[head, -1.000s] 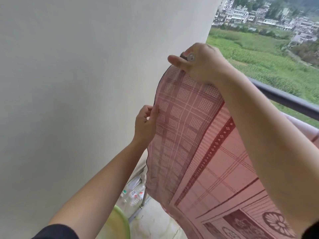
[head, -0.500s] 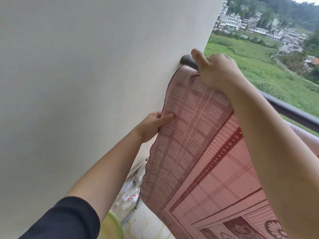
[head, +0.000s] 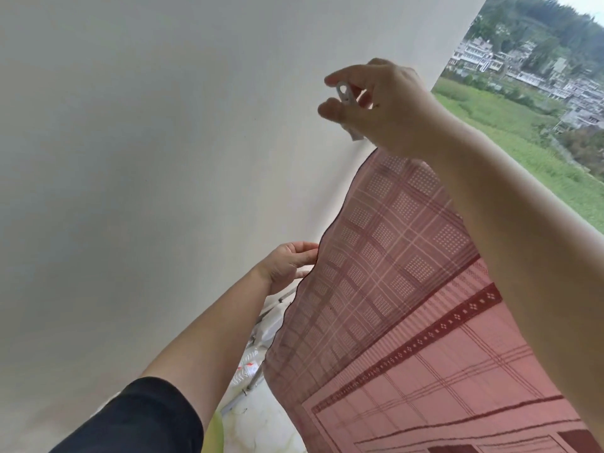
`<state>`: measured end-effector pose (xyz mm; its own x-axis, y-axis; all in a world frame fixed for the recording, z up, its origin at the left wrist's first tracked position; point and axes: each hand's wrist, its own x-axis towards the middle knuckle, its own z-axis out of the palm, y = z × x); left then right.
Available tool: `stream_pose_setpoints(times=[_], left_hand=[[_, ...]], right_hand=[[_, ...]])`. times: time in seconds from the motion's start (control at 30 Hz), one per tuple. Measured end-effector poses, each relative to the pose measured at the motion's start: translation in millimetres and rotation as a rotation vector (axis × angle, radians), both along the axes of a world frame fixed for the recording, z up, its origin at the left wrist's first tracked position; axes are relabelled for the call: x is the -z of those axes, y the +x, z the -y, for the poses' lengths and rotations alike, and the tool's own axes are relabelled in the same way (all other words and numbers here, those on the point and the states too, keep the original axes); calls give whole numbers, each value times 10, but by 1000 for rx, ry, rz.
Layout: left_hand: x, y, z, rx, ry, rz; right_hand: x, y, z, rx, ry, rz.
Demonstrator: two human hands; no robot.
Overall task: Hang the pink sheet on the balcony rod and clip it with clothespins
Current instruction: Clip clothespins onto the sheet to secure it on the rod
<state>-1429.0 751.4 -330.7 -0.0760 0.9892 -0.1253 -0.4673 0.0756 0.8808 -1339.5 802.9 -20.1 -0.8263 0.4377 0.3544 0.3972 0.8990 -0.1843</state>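
Plain white wall (head: 130,158) fills the left side. Left hand (head: 291,266), black sleeve (head: 140,420) behind it, pinches the scalloped side edge of the pink checked fabric sheet (head: 408,289). Fingers are closed on the hem, likely to pull it flat and stop bunching near the wall. Sheet hangs from under the right arm, long axis running down and right, side edge slanting down-left. Balcony rod is hidden behind that arm. White plastic clothespin (head: 343,92) sits above the sheet's top corner, long axis near vertical, ring end up, lower tip aimed at the fabric, probably ready to clip. Right hand (head: 392,106) clamps it between thumb and forefinger. Green field (head: 523,142) far right.
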Motion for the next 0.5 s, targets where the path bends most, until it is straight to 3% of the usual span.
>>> stream_pose_setpoints(times=[0.13, 0.37, 0.5], left_hand=[[-92, 52, 41, 122, 57, -98], [56, 116, 7, 126, 61, -4], [74, 116, -70, 119, 42, 130]], right_hand=[[165, -308, -14, -13, -33, 157], [595, -501, -106, 76, 11, 442], [607, -536, -126, 109, 13, 470]])
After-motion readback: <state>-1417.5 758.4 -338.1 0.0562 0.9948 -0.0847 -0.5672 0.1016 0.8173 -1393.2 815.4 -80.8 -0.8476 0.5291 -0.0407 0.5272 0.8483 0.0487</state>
